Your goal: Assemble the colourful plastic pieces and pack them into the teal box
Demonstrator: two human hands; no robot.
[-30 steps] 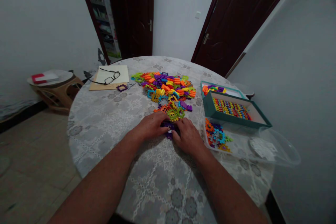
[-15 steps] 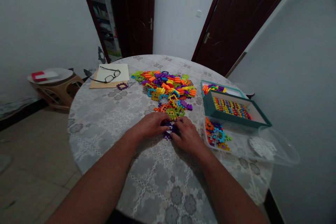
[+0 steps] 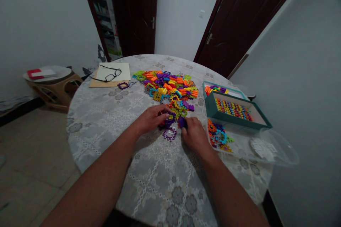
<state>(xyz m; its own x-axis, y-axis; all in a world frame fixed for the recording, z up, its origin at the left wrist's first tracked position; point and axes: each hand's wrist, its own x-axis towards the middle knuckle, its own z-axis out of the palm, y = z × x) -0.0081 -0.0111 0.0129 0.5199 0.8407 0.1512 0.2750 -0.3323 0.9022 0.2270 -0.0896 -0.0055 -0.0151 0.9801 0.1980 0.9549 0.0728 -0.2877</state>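
Observation:
My left hand [image 3: 154, 117] reaches in at the near edge of the pile of plastic building pieces [image 3: 170, 87]. Its thumb and fingers are closed on a dark purple toothed piece [image 3: 168, 122]. Across from it, my right hand [image 3: 195, 132] pinches another dark purple piece [image 3: 182, 122], partly covered by the fingers. Between and just in front of the hands, a purple square frame with toothed edges [image 3: 169, 139] lies flat on the tablecloth. Orange, yellow, green, blue and purple pieces make up the pile behind.
To the right stand a clear plastic tub [image 3: 210, 142] with toothed pieces and a green box [image 3: 213, 108] with rows of coloured pieces. Eyeglasses [image 3: 109, 77] rest on paper at the far left, beside a purple toothed ring [image 3: 123, 85]. A stool [image 3: 57, 90] stands left of the table.
My hands have moved apart, the left one up and leftward. The purple frame that was between my fingers now lies on the cloth. Each hand has a dark purple piece.

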